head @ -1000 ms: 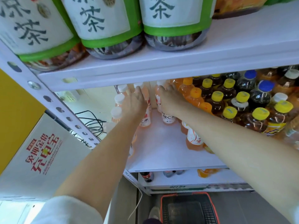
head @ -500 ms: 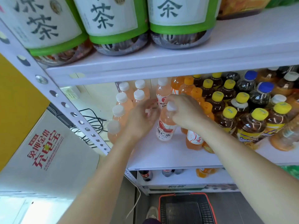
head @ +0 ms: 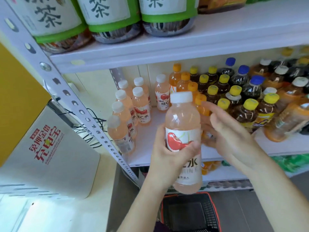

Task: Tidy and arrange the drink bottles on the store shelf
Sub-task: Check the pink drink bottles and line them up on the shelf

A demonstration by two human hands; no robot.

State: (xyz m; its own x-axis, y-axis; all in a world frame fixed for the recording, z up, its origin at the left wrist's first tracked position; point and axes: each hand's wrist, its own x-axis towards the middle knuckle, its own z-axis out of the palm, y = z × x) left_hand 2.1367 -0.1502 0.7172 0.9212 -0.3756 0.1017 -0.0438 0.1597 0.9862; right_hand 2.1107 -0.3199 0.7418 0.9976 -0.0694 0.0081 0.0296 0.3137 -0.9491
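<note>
The left hand (head: 168,153) covers part of the white cherry label on the clear plastic bottle of pale pink drink (head: 183,118), leaving its characters half read. Behind it an orange-capped bottle of orange drink (head: 200,99) is mostly hidden. The right hand (head: 234,136) has blurred fingertips. Large green-banded tea bottles (head: 108,14) are cut off above; what seems a black red-rimmed mesh basket (head: 190,213) is cut off below.

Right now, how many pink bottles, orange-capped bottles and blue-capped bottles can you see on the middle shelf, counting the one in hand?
Pink bottles: 8 (7 standing on the shelf, 1 gripped in the left hand)
Orange-capped bottles: 4 in view
Blue-capped bottles: 3
Total: 15
</note>
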